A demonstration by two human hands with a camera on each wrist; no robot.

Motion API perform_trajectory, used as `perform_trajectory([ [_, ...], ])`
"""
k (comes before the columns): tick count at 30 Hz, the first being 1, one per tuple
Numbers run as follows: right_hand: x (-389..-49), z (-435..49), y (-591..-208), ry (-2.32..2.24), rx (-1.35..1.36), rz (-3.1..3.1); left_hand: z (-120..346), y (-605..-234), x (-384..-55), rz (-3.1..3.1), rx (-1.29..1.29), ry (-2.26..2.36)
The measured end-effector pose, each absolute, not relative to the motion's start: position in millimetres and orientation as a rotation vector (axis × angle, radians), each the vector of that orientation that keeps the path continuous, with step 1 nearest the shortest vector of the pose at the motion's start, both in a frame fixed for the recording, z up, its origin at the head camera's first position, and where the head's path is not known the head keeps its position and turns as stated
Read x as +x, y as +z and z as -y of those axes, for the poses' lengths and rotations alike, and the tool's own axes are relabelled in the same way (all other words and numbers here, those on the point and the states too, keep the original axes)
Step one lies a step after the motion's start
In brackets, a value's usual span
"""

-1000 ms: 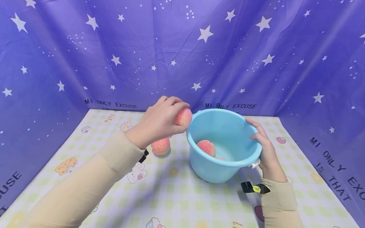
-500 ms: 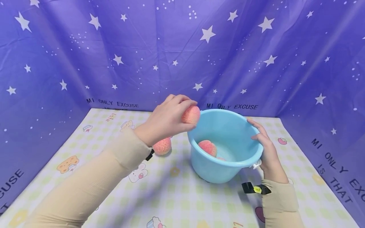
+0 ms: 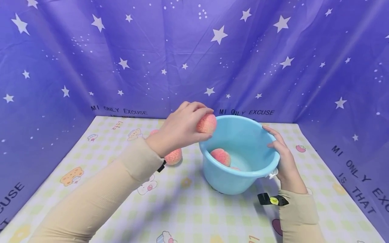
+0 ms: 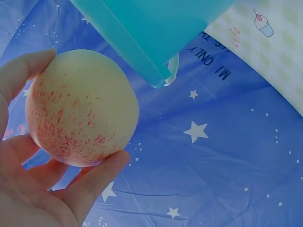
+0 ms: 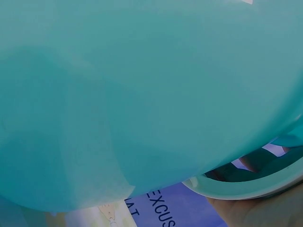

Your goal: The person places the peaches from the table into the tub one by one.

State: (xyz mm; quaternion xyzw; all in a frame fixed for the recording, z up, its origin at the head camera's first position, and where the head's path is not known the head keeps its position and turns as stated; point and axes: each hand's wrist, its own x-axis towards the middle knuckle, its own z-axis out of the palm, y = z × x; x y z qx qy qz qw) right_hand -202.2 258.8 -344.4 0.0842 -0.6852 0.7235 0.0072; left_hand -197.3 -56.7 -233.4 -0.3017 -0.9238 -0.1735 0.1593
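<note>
My left hand point(image 3: 182, 126) grips a pink and cream peach point(image 3: 207, 124) just above the left rim of a light blue bucket point(image 3: 229, 182). In the left wrist view, fingers and thumb curl round the peach point(image 4: 83, 109), which is apart from the bucket point(image 4: 142, 28). On the bucket's right side, my right hand point(image 3: 287, 163) holds the rim. One peach point(image 3: 221, 157) lies inside the bucket, with a sliver of another pink thing point(image 3: 234, 168) beside it. The bucket wall point(image 5: 118, 104) fills most of the right wrist view, hiding much of that hand.
Left of the bucket, a peach point(image 3: 174, 157) lies on the checked tablecloth point(image 3: 188, 209). Another peach point(image 3: 154, 132) is mostly hidden behind my left wrist. A purple star-patterned curtain point(image 3: 170, 50) stands behind the table and along both sides.
My left hand has carried the peach a short way right, to the bucket's rim. Another peach on the table now shows behind the wrist. The right hand and bucket stay in place.
</note>
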Motion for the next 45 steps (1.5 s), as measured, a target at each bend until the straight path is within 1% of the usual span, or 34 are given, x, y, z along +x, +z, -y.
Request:
perform_trajectory([
  [20, -201.1, -257.5, -341.3, 2.245, 0.214, 2.178, 35.7, -244.3, -204.3, 2.62, -0.991, -0.578],
  [45, -201.1, -258.1, -342.6, 2.242, 0.23, 2.177, 10.1, -252.5, -214.5, 2.667, -1.004, -0.599],
])
